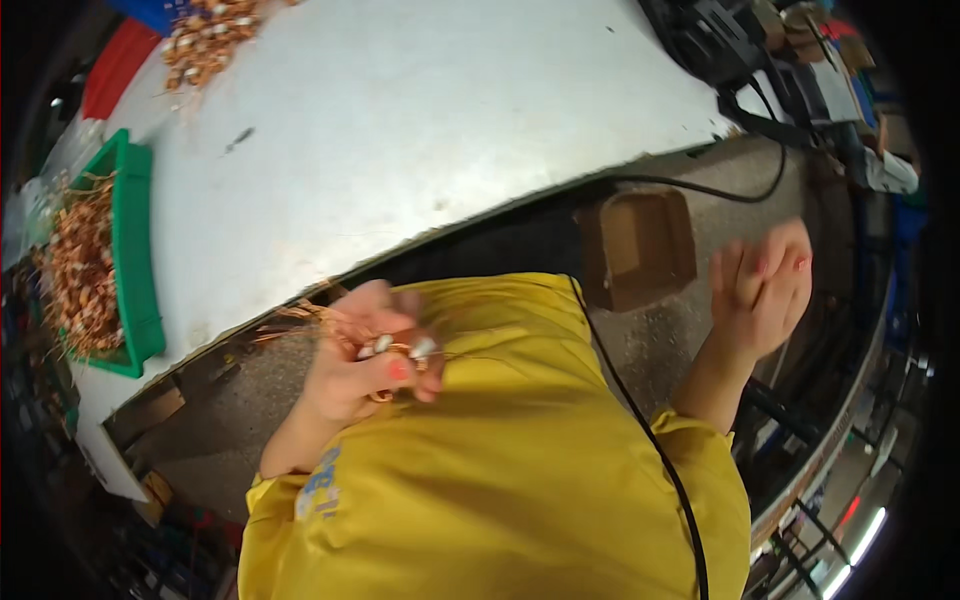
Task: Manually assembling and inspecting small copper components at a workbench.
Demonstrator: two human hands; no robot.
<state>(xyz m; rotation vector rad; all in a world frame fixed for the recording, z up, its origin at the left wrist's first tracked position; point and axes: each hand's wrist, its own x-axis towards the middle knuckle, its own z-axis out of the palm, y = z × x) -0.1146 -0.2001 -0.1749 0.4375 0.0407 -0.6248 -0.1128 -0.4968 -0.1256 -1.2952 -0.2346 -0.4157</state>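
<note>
Near the table's front edge, my left hand (365,355) is closed around a bunch of small copper-wire coils (385,348) with whitish cores. Loose copper wire ends stick out to the left of that hand, and its fingers hide part of the bunch. My right hand (765,285) is raised well away to the right, beyond the table edge. Its fingers are curled in and slightly blurred; what they hold, if anything, cannot be made out.
On the white table (380,120), a green tray (135,250) of similar coils stands at the left. A coil pile (208,40) lies at the far left, near a red bin (120,68). Black equipment (710,45) with a cable is far right; a cardboard box (640,245) sits below.
</note>
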